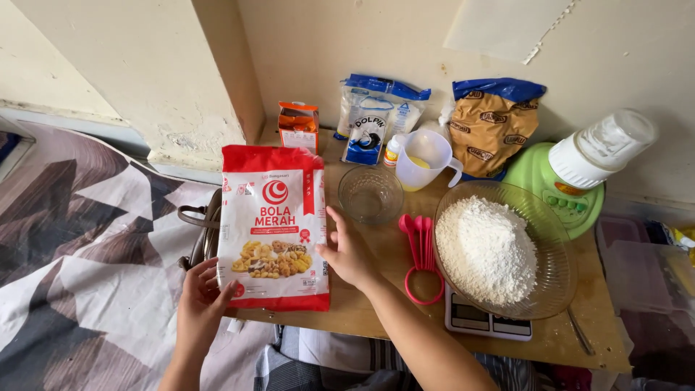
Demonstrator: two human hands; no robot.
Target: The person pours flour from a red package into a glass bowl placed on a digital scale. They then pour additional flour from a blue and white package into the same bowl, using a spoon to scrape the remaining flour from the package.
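Your left hand (199, 300) and right hand (346, 253) grip the red-and-white bag (274, 228) by its lower left corner and right edge, holding it upright at the left end of the desk (362, 308), face toward you. Just right of the bag: empty glass bowl (371, 194), then pink spoons (421, 253) lying flat, close to your right hand. Further right, a big glass bowl of flour (499, 250) sits on a scale (483, 321) and fills most of the right half. Back row along the wall: orange carton (298, 125), blue-white packets (376, 116), measuring cup (428, 159), brown bag (494, 123), green blender (579, 174). Behind the red-and-white bag, a dark handle (195, 213) sticks out past the desk's left edge. Open room: bare strip of desk along the near edge, between bag and scale. A patterned blanket (79, 253) lies left of the desk.
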